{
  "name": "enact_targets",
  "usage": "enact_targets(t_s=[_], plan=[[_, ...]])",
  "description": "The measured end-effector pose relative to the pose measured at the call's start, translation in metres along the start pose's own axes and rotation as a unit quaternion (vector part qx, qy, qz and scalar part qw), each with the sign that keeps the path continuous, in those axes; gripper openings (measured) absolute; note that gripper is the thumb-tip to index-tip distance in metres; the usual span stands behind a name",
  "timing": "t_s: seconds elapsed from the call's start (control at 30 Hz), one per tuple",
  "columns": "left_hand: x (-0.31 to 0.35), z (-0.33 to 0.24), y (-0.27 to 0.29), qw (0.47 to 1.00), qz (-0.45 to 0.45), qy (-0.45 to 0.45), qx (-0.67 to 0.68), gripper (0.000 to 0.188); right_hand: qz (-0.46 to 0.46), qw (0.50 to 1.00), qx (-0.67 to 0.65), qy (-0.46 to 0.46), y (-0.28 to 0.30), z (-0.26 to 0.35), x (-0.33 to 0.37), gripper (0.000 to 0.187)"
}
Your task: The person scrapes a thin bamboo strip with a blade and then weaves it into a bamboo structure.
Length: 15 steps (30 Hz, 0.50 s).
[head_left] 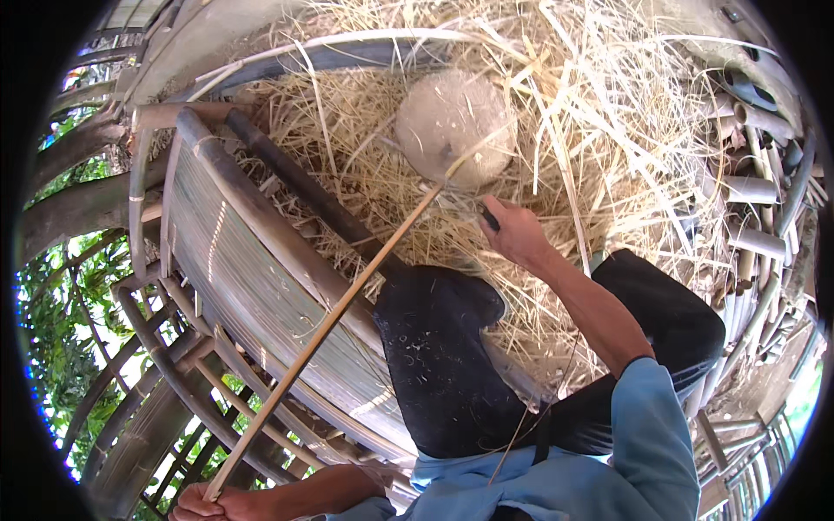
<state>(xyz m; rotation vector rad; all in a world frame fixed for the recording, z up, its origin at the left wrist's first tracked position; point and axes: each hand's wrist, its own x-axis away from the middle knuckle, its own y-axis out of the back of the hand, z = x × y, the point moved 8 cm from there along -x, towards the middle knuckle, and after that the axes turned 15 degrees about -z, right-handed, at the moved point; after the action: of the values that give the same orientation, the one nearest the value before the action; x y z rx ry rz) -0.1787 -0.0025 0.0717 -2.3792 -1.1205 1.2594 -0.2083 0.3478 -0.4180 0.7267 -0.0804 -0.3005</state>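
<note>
A long, narrow bamboo strip (326, 326) slants from the lower left up to the middle. At its near end my left hand (217, 504) is closed round it. The far end reaches over a round, pale chopping block (443, 117). My right hand (517, 233) is closed on a dark-handled knife (490, 217), just to the right of the strip. The knife's blade is thin and smeared by motion, and I cannot tell whether it touches the strip.
Pale shavings (608, 156) cover the ground around the block. On the left runs a slatted bamboo bench (252, 252), with a dark pole (300, 178) beside it. Cut bamboo tubes (754, 191) are stacked on the right. My dark-trousered legs (434, 356) are bent below the block.
</note>
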Motion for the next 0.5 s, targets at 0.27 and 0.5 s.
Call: enact_targets(t_s=[0.27, 0.5], plan=[[-0.011, -0.001, 0.012, 0.995, 0.084, 0.05, 0.031, 0.036, -0.009, 0.996, 0.025, -0.087, -0.011, -0.051, 0.0, 0.027], [0.024, 0.0, -0.013, 0.944, 0.077, 0.216, 0.238, 0.045, -0.039, 0.995, 0.036, -0.087, 0.017, 0.0, 0.016, 0.039]])
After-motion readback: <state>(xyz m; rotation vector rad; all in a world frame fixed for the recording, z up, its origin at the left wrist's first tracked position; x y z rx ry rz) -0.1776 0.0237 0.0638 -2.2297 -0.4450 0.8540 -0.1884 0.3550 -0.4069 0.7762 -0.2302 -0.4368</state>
